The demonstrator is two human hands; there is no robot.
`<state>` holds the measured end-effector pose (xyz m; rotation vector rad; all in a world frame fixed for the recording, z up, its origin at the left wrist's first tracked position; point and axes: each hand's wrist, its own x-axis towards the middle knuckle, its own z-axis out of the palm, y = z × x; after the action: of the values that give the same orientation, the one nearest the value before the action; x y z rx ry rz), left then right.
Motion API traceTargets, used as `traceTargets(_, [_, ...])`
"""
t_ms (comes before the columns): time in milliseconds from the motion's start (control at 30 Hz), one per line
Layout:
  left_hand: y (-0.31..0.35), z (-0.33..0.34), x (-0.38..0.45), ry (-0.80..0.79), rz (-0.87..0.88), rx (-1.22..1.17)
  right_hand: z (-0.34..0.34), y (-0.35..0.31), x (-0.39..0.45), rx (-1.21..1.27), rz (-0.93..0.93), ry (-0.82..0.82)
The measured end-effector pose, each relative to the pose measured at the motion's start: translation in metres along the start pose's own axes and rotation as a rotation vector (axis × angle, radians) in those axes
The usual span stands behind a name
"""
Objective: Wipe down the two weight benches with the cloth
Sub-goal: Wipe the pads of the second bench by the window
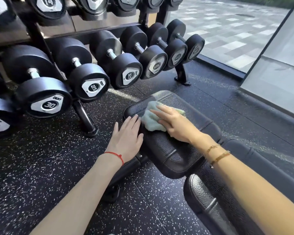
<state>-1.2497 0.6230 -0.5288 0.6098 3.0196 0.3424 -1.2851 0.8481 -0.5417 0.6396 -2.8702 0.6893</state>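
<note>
A black padded weight bench [173, 150] runs from the lower right toward the middle of the view, its seat pad nearest the dumbbell rack. A pale green cloth [151, 118] lies crumpled on the seat pad. My right hand [175, 123] presses flat on the cloth with straight fingers. My left hand [126, 134] rests flat on the left edge of the same pad, just left of the cloth. The bench's back pad [209, 199] shows at the lower right, partly hidden by my right forearm. Only one bench is in view.
A dumbbell rack [85, 116] with several black dumbbells [85, 77] stands close to the left and behind the bench. Speckled black rubber floor [41, 158] lies around. A glass wall [227, 34] and a grey ledge [275, 85] close off the right side.
</note>
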Motion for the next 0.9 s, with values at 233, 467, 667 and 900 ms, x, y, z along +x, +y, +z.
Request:
traceTargets(233, [0.000, -0.002, -0.004, -0.017, -0.015, -0.032, -0.020, 0.019, 0.034, -0.119, 0.325, 0.072])
traceTargets(467, [0.003, -0.003, -0.003, -0.010, -0.036, -0.045, -0.009, -0.044, -0.085, -0.009, -0.052, -0.001])
traceTargets(667, [0.008, -0.001, -0.004, -0.028, -0.047, -0.044, -0.033, 0.006, -0.088, -0.060, 0.259, 0.124])
traceTargets(900, [0.012, -0.002, 0.001, -0.060, -0.101, -0.072, -0.024, 0.001, -0.042, -0.106, 0.298, 0.108])
